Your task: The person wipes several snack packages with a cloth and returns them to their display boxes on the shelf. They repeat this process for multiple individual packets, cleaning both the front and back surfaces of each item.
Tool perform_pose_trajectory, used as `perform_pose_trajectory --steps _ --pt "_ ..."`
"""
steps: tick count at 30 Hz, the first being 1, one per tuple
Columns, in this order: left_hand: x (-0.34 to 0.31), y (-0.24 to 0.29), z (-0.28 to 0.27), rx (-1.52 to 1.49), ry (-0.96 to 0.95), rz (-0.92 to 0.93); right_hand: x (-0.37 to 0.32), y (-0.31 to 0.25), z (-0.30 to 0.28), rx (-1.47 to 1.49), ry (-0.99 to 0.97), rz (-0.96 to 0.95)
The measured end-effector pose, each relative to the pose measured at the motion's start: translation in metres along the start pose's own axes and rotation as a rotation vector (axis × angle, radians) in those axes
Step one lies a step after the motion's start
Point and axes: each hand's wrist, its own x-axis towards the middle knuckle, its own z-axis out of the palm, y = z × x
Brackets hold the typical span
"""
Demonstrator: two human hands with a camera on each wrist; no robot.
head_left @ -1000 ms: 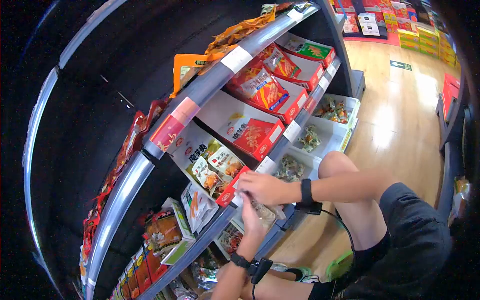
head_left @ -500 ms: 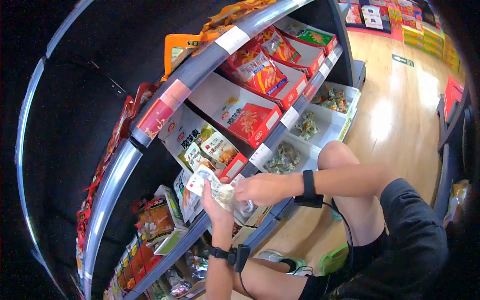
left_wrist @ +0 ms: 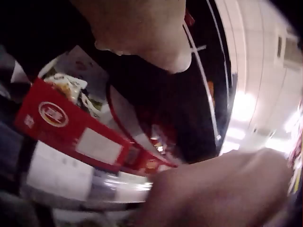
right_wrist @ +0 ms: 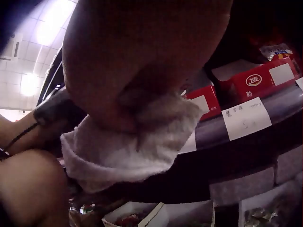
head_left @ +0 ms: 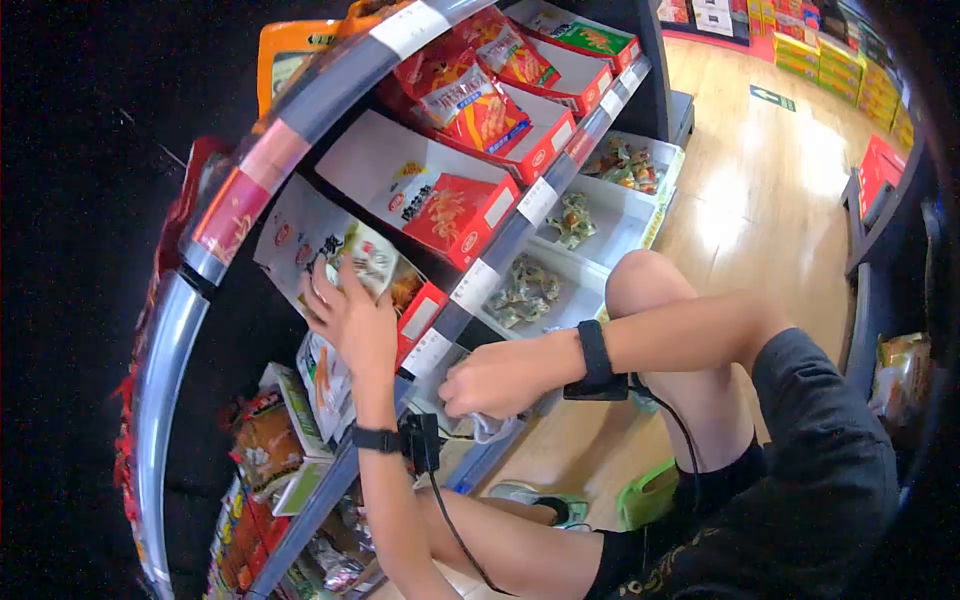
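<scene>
My left hand (head_left: 355,325) reaches over a red-and-white display box. Its fingers are spread beside a pale snack packet (head_left: 372,258), overlapping its edge. Part of the box and its other packets is hidden behind this hand. In the left wrist view, the box's red front (left_wrist: 71,123) and packets (left_wrist: 66,87) lie below a blurred part of a hand. My right hand (head_left: 500,375) holds a bunched white cloth (right_wrist: 128,151) low in front of the shelf edge. Most of that cloth is covered by the fist in the head view.
Neighbouring red boxes (head_left: 465,225) stand along the shelf behind price labels (head_left: 475,285). White bins (head_left: 565,262) with small wrapped snacks sit lower down. A curved metal rail (head_left: 170,410) runs along the left. The person's knee (head_left: 645,280) is close to the bins, above the wooden floor (head_left: 720,240).
My left hand has carried a pale packet from beside my right hand up and left to the box, and its fingers have spread. The right hand keeps the cloth. The view has shifted.
</scene>
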Motion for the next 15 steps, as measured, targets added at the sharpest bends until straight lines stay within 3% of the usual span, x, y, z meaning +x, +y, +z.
perform_pose_trajectory --steps 1,4,8,11,15 --pt "-0.007 -0.006 0.014 0.130 -0.086 -0.026 0.000 0.000 0.001 0.000 -0.010 -0.010" --pt "-0.014 -0.018 0.020 0.053 -0.109 -0.088 0.000 0.002 -0.003 -0.020 -0.005 -0.022" --pt "-0.021 -0.018 0.013 -0.006 -0.101 -0.016 -0.002 0.003 0.002 -0.036 -0.015 -0.005" --pt "-0.030 -0.011 0.009 -0.080 -0.243 0.008 -0.006 0.001 0.002 -0.022 -0.041 -0.012" --pt "-0.037 -0.013 0.003 -0.117 -0.273 0.070 -0.008 -0.004 -0.002 -0.024 -0.037 -0.060"
